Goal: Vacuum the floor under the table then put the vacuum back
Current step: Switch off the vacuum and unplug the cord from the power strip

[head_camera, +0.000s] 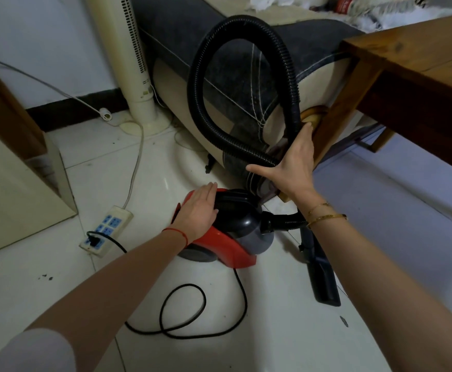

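A red and black canister vacuum point(230, 237) sits on the white tiled floor beside the sofa. My left hand point(199, 210) lies flat on its top, fingers straight. Its black ribbed hose point(200, 76) arcs up in a big loop in front of the sofa. My right hand point(294, 165) is spread against the hose's lower part, thumb stretched out along it, fingers straight. The black floor nozzle point(324, 280) lies on the floor to the right of the canister. The wooden table point(420, 76) stands at the right.
The vacuum's black cord point(182, 312) loops on the floor and plugs into a white power strip point(106, 229). A tower fan point(136, 63) stands by the wall. A grey and cream sofa point(246, 63) is behind the hose. A cream cabinet point(18, 183) is at the left.
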### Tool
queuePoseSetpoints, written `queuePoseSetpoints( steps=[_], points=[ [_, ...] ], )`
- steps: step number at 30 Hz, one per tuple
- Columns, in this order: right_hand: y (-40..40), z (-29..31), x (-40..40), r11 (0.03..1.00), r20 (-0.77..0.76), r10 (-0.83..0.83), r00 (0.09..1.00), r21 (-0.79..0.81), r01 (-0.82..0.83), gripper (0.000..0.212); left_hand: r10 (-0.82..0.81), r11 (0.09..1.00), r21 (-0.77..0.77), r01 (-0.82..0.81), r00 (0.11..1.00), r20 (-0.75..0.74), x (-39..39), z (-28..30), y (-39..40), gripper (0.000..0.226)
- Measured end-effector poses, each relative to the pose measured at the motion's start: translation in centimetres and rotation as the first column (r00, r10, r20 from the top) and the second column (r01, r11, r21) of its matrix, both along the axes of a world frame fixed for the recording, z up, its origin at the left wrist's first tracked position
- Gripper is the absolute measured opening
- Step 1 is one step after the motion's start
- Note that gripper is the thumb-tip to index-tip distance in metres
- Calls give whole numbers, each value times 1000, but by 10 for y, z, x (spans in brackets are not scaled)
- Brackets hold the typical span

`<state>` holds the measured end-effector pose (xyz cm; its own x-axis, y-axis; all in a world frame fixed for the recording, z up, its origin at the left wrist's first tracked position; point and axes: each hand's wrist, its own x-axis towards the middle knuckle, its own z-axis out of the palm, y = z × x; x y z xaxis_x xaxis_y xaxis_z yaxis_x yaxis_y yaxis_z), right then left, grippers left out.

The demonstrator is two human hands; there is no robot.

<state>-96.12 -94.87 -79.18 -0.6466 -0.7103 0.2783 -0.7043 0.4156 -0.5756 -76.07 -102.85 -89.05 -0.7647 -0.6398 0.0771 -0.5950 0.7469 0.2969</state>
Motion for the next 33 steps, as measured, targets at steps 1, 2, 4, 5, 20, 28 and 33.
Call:
queuePoseSetpoints(
  steps=[1, 2, 4, 5, 20, 28, 33],
  points=[
    [1, 0, 4, 1000, -19, 3, 1000, 19, -3, 153, 3, 1000, 2, -3, 1000, 0, 2, 1, 0, 66],
    [2, 1, 8, 999, -44, 7, 999, 33, -6, 152, 7, 1000, 4, -7, 1000, 1, 5, 2, 0, 65],
    [4, 3, 18, 999, -113, 24, 993, 24, -21, 150, 19, 1000, 13, -19, 1000, 4, 12, 3, -1, 64],
    [5, 3, 24, 999, -158, 40, 987, 16, -38, 148, 25, 999, 20, -25, 1000, 2, 16, 4, -1, 63],
    [-24, -30, 127, 808, -232, 579, 782, 34, -588, 66, 215, 976, -37, -213, 975, 61, 114, -7, -8, 58],
    [-63, -80, 165, 710, -105, 699, 707, 217, -670, 44, 304, 943, -159, -292, 951, 60, 173, -15, -42, 39],
    [-102, -97, 196, 628, -33, 756, 654, 320, -709, 35, 446, 860, -321, -397, 891, 91, 222, -12, -60, 45]
  ],
)
